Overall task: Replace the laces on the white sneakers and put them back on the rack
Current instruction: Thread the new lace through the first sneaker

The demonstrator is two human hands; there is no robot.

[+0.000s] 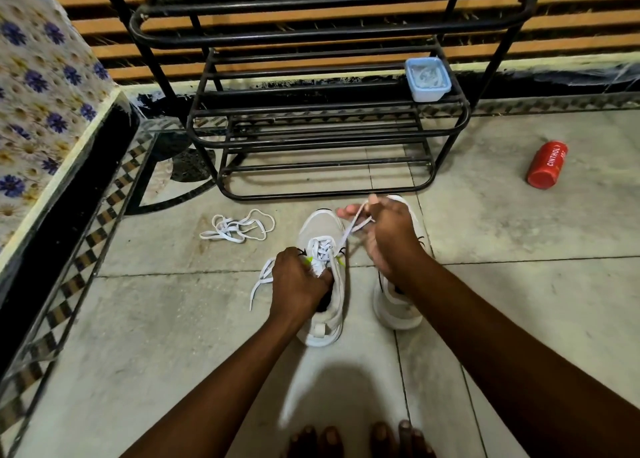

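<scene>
Two white sneakers stand on the floor in front of the black metal rack (325, 135). The left sneaker (323, 225) has a white lace (322, 248) threaded through its eyelets. My left hand (298, 284) grips that sneaker at its collar and tongue. One lace end (259, 281) trails out to the left of this hand. My right hand (388, 236) pinches the other lace end (353, 227) and holds it up and taut. The right sneaker (398, 305) stands mostly hidden behind my right hand and wrist. A loose white lace (239, 229) lies bundled on the floor to the left.
A blue plastic box (428, 78) sits on the rack's middle shelf at the right. A red can (547, 165) lies on the tiles at the right. A flower-patterned cloth covers a ledge (41, 87) on the left. My toes (360, 438) show at the bottom.
</scene>
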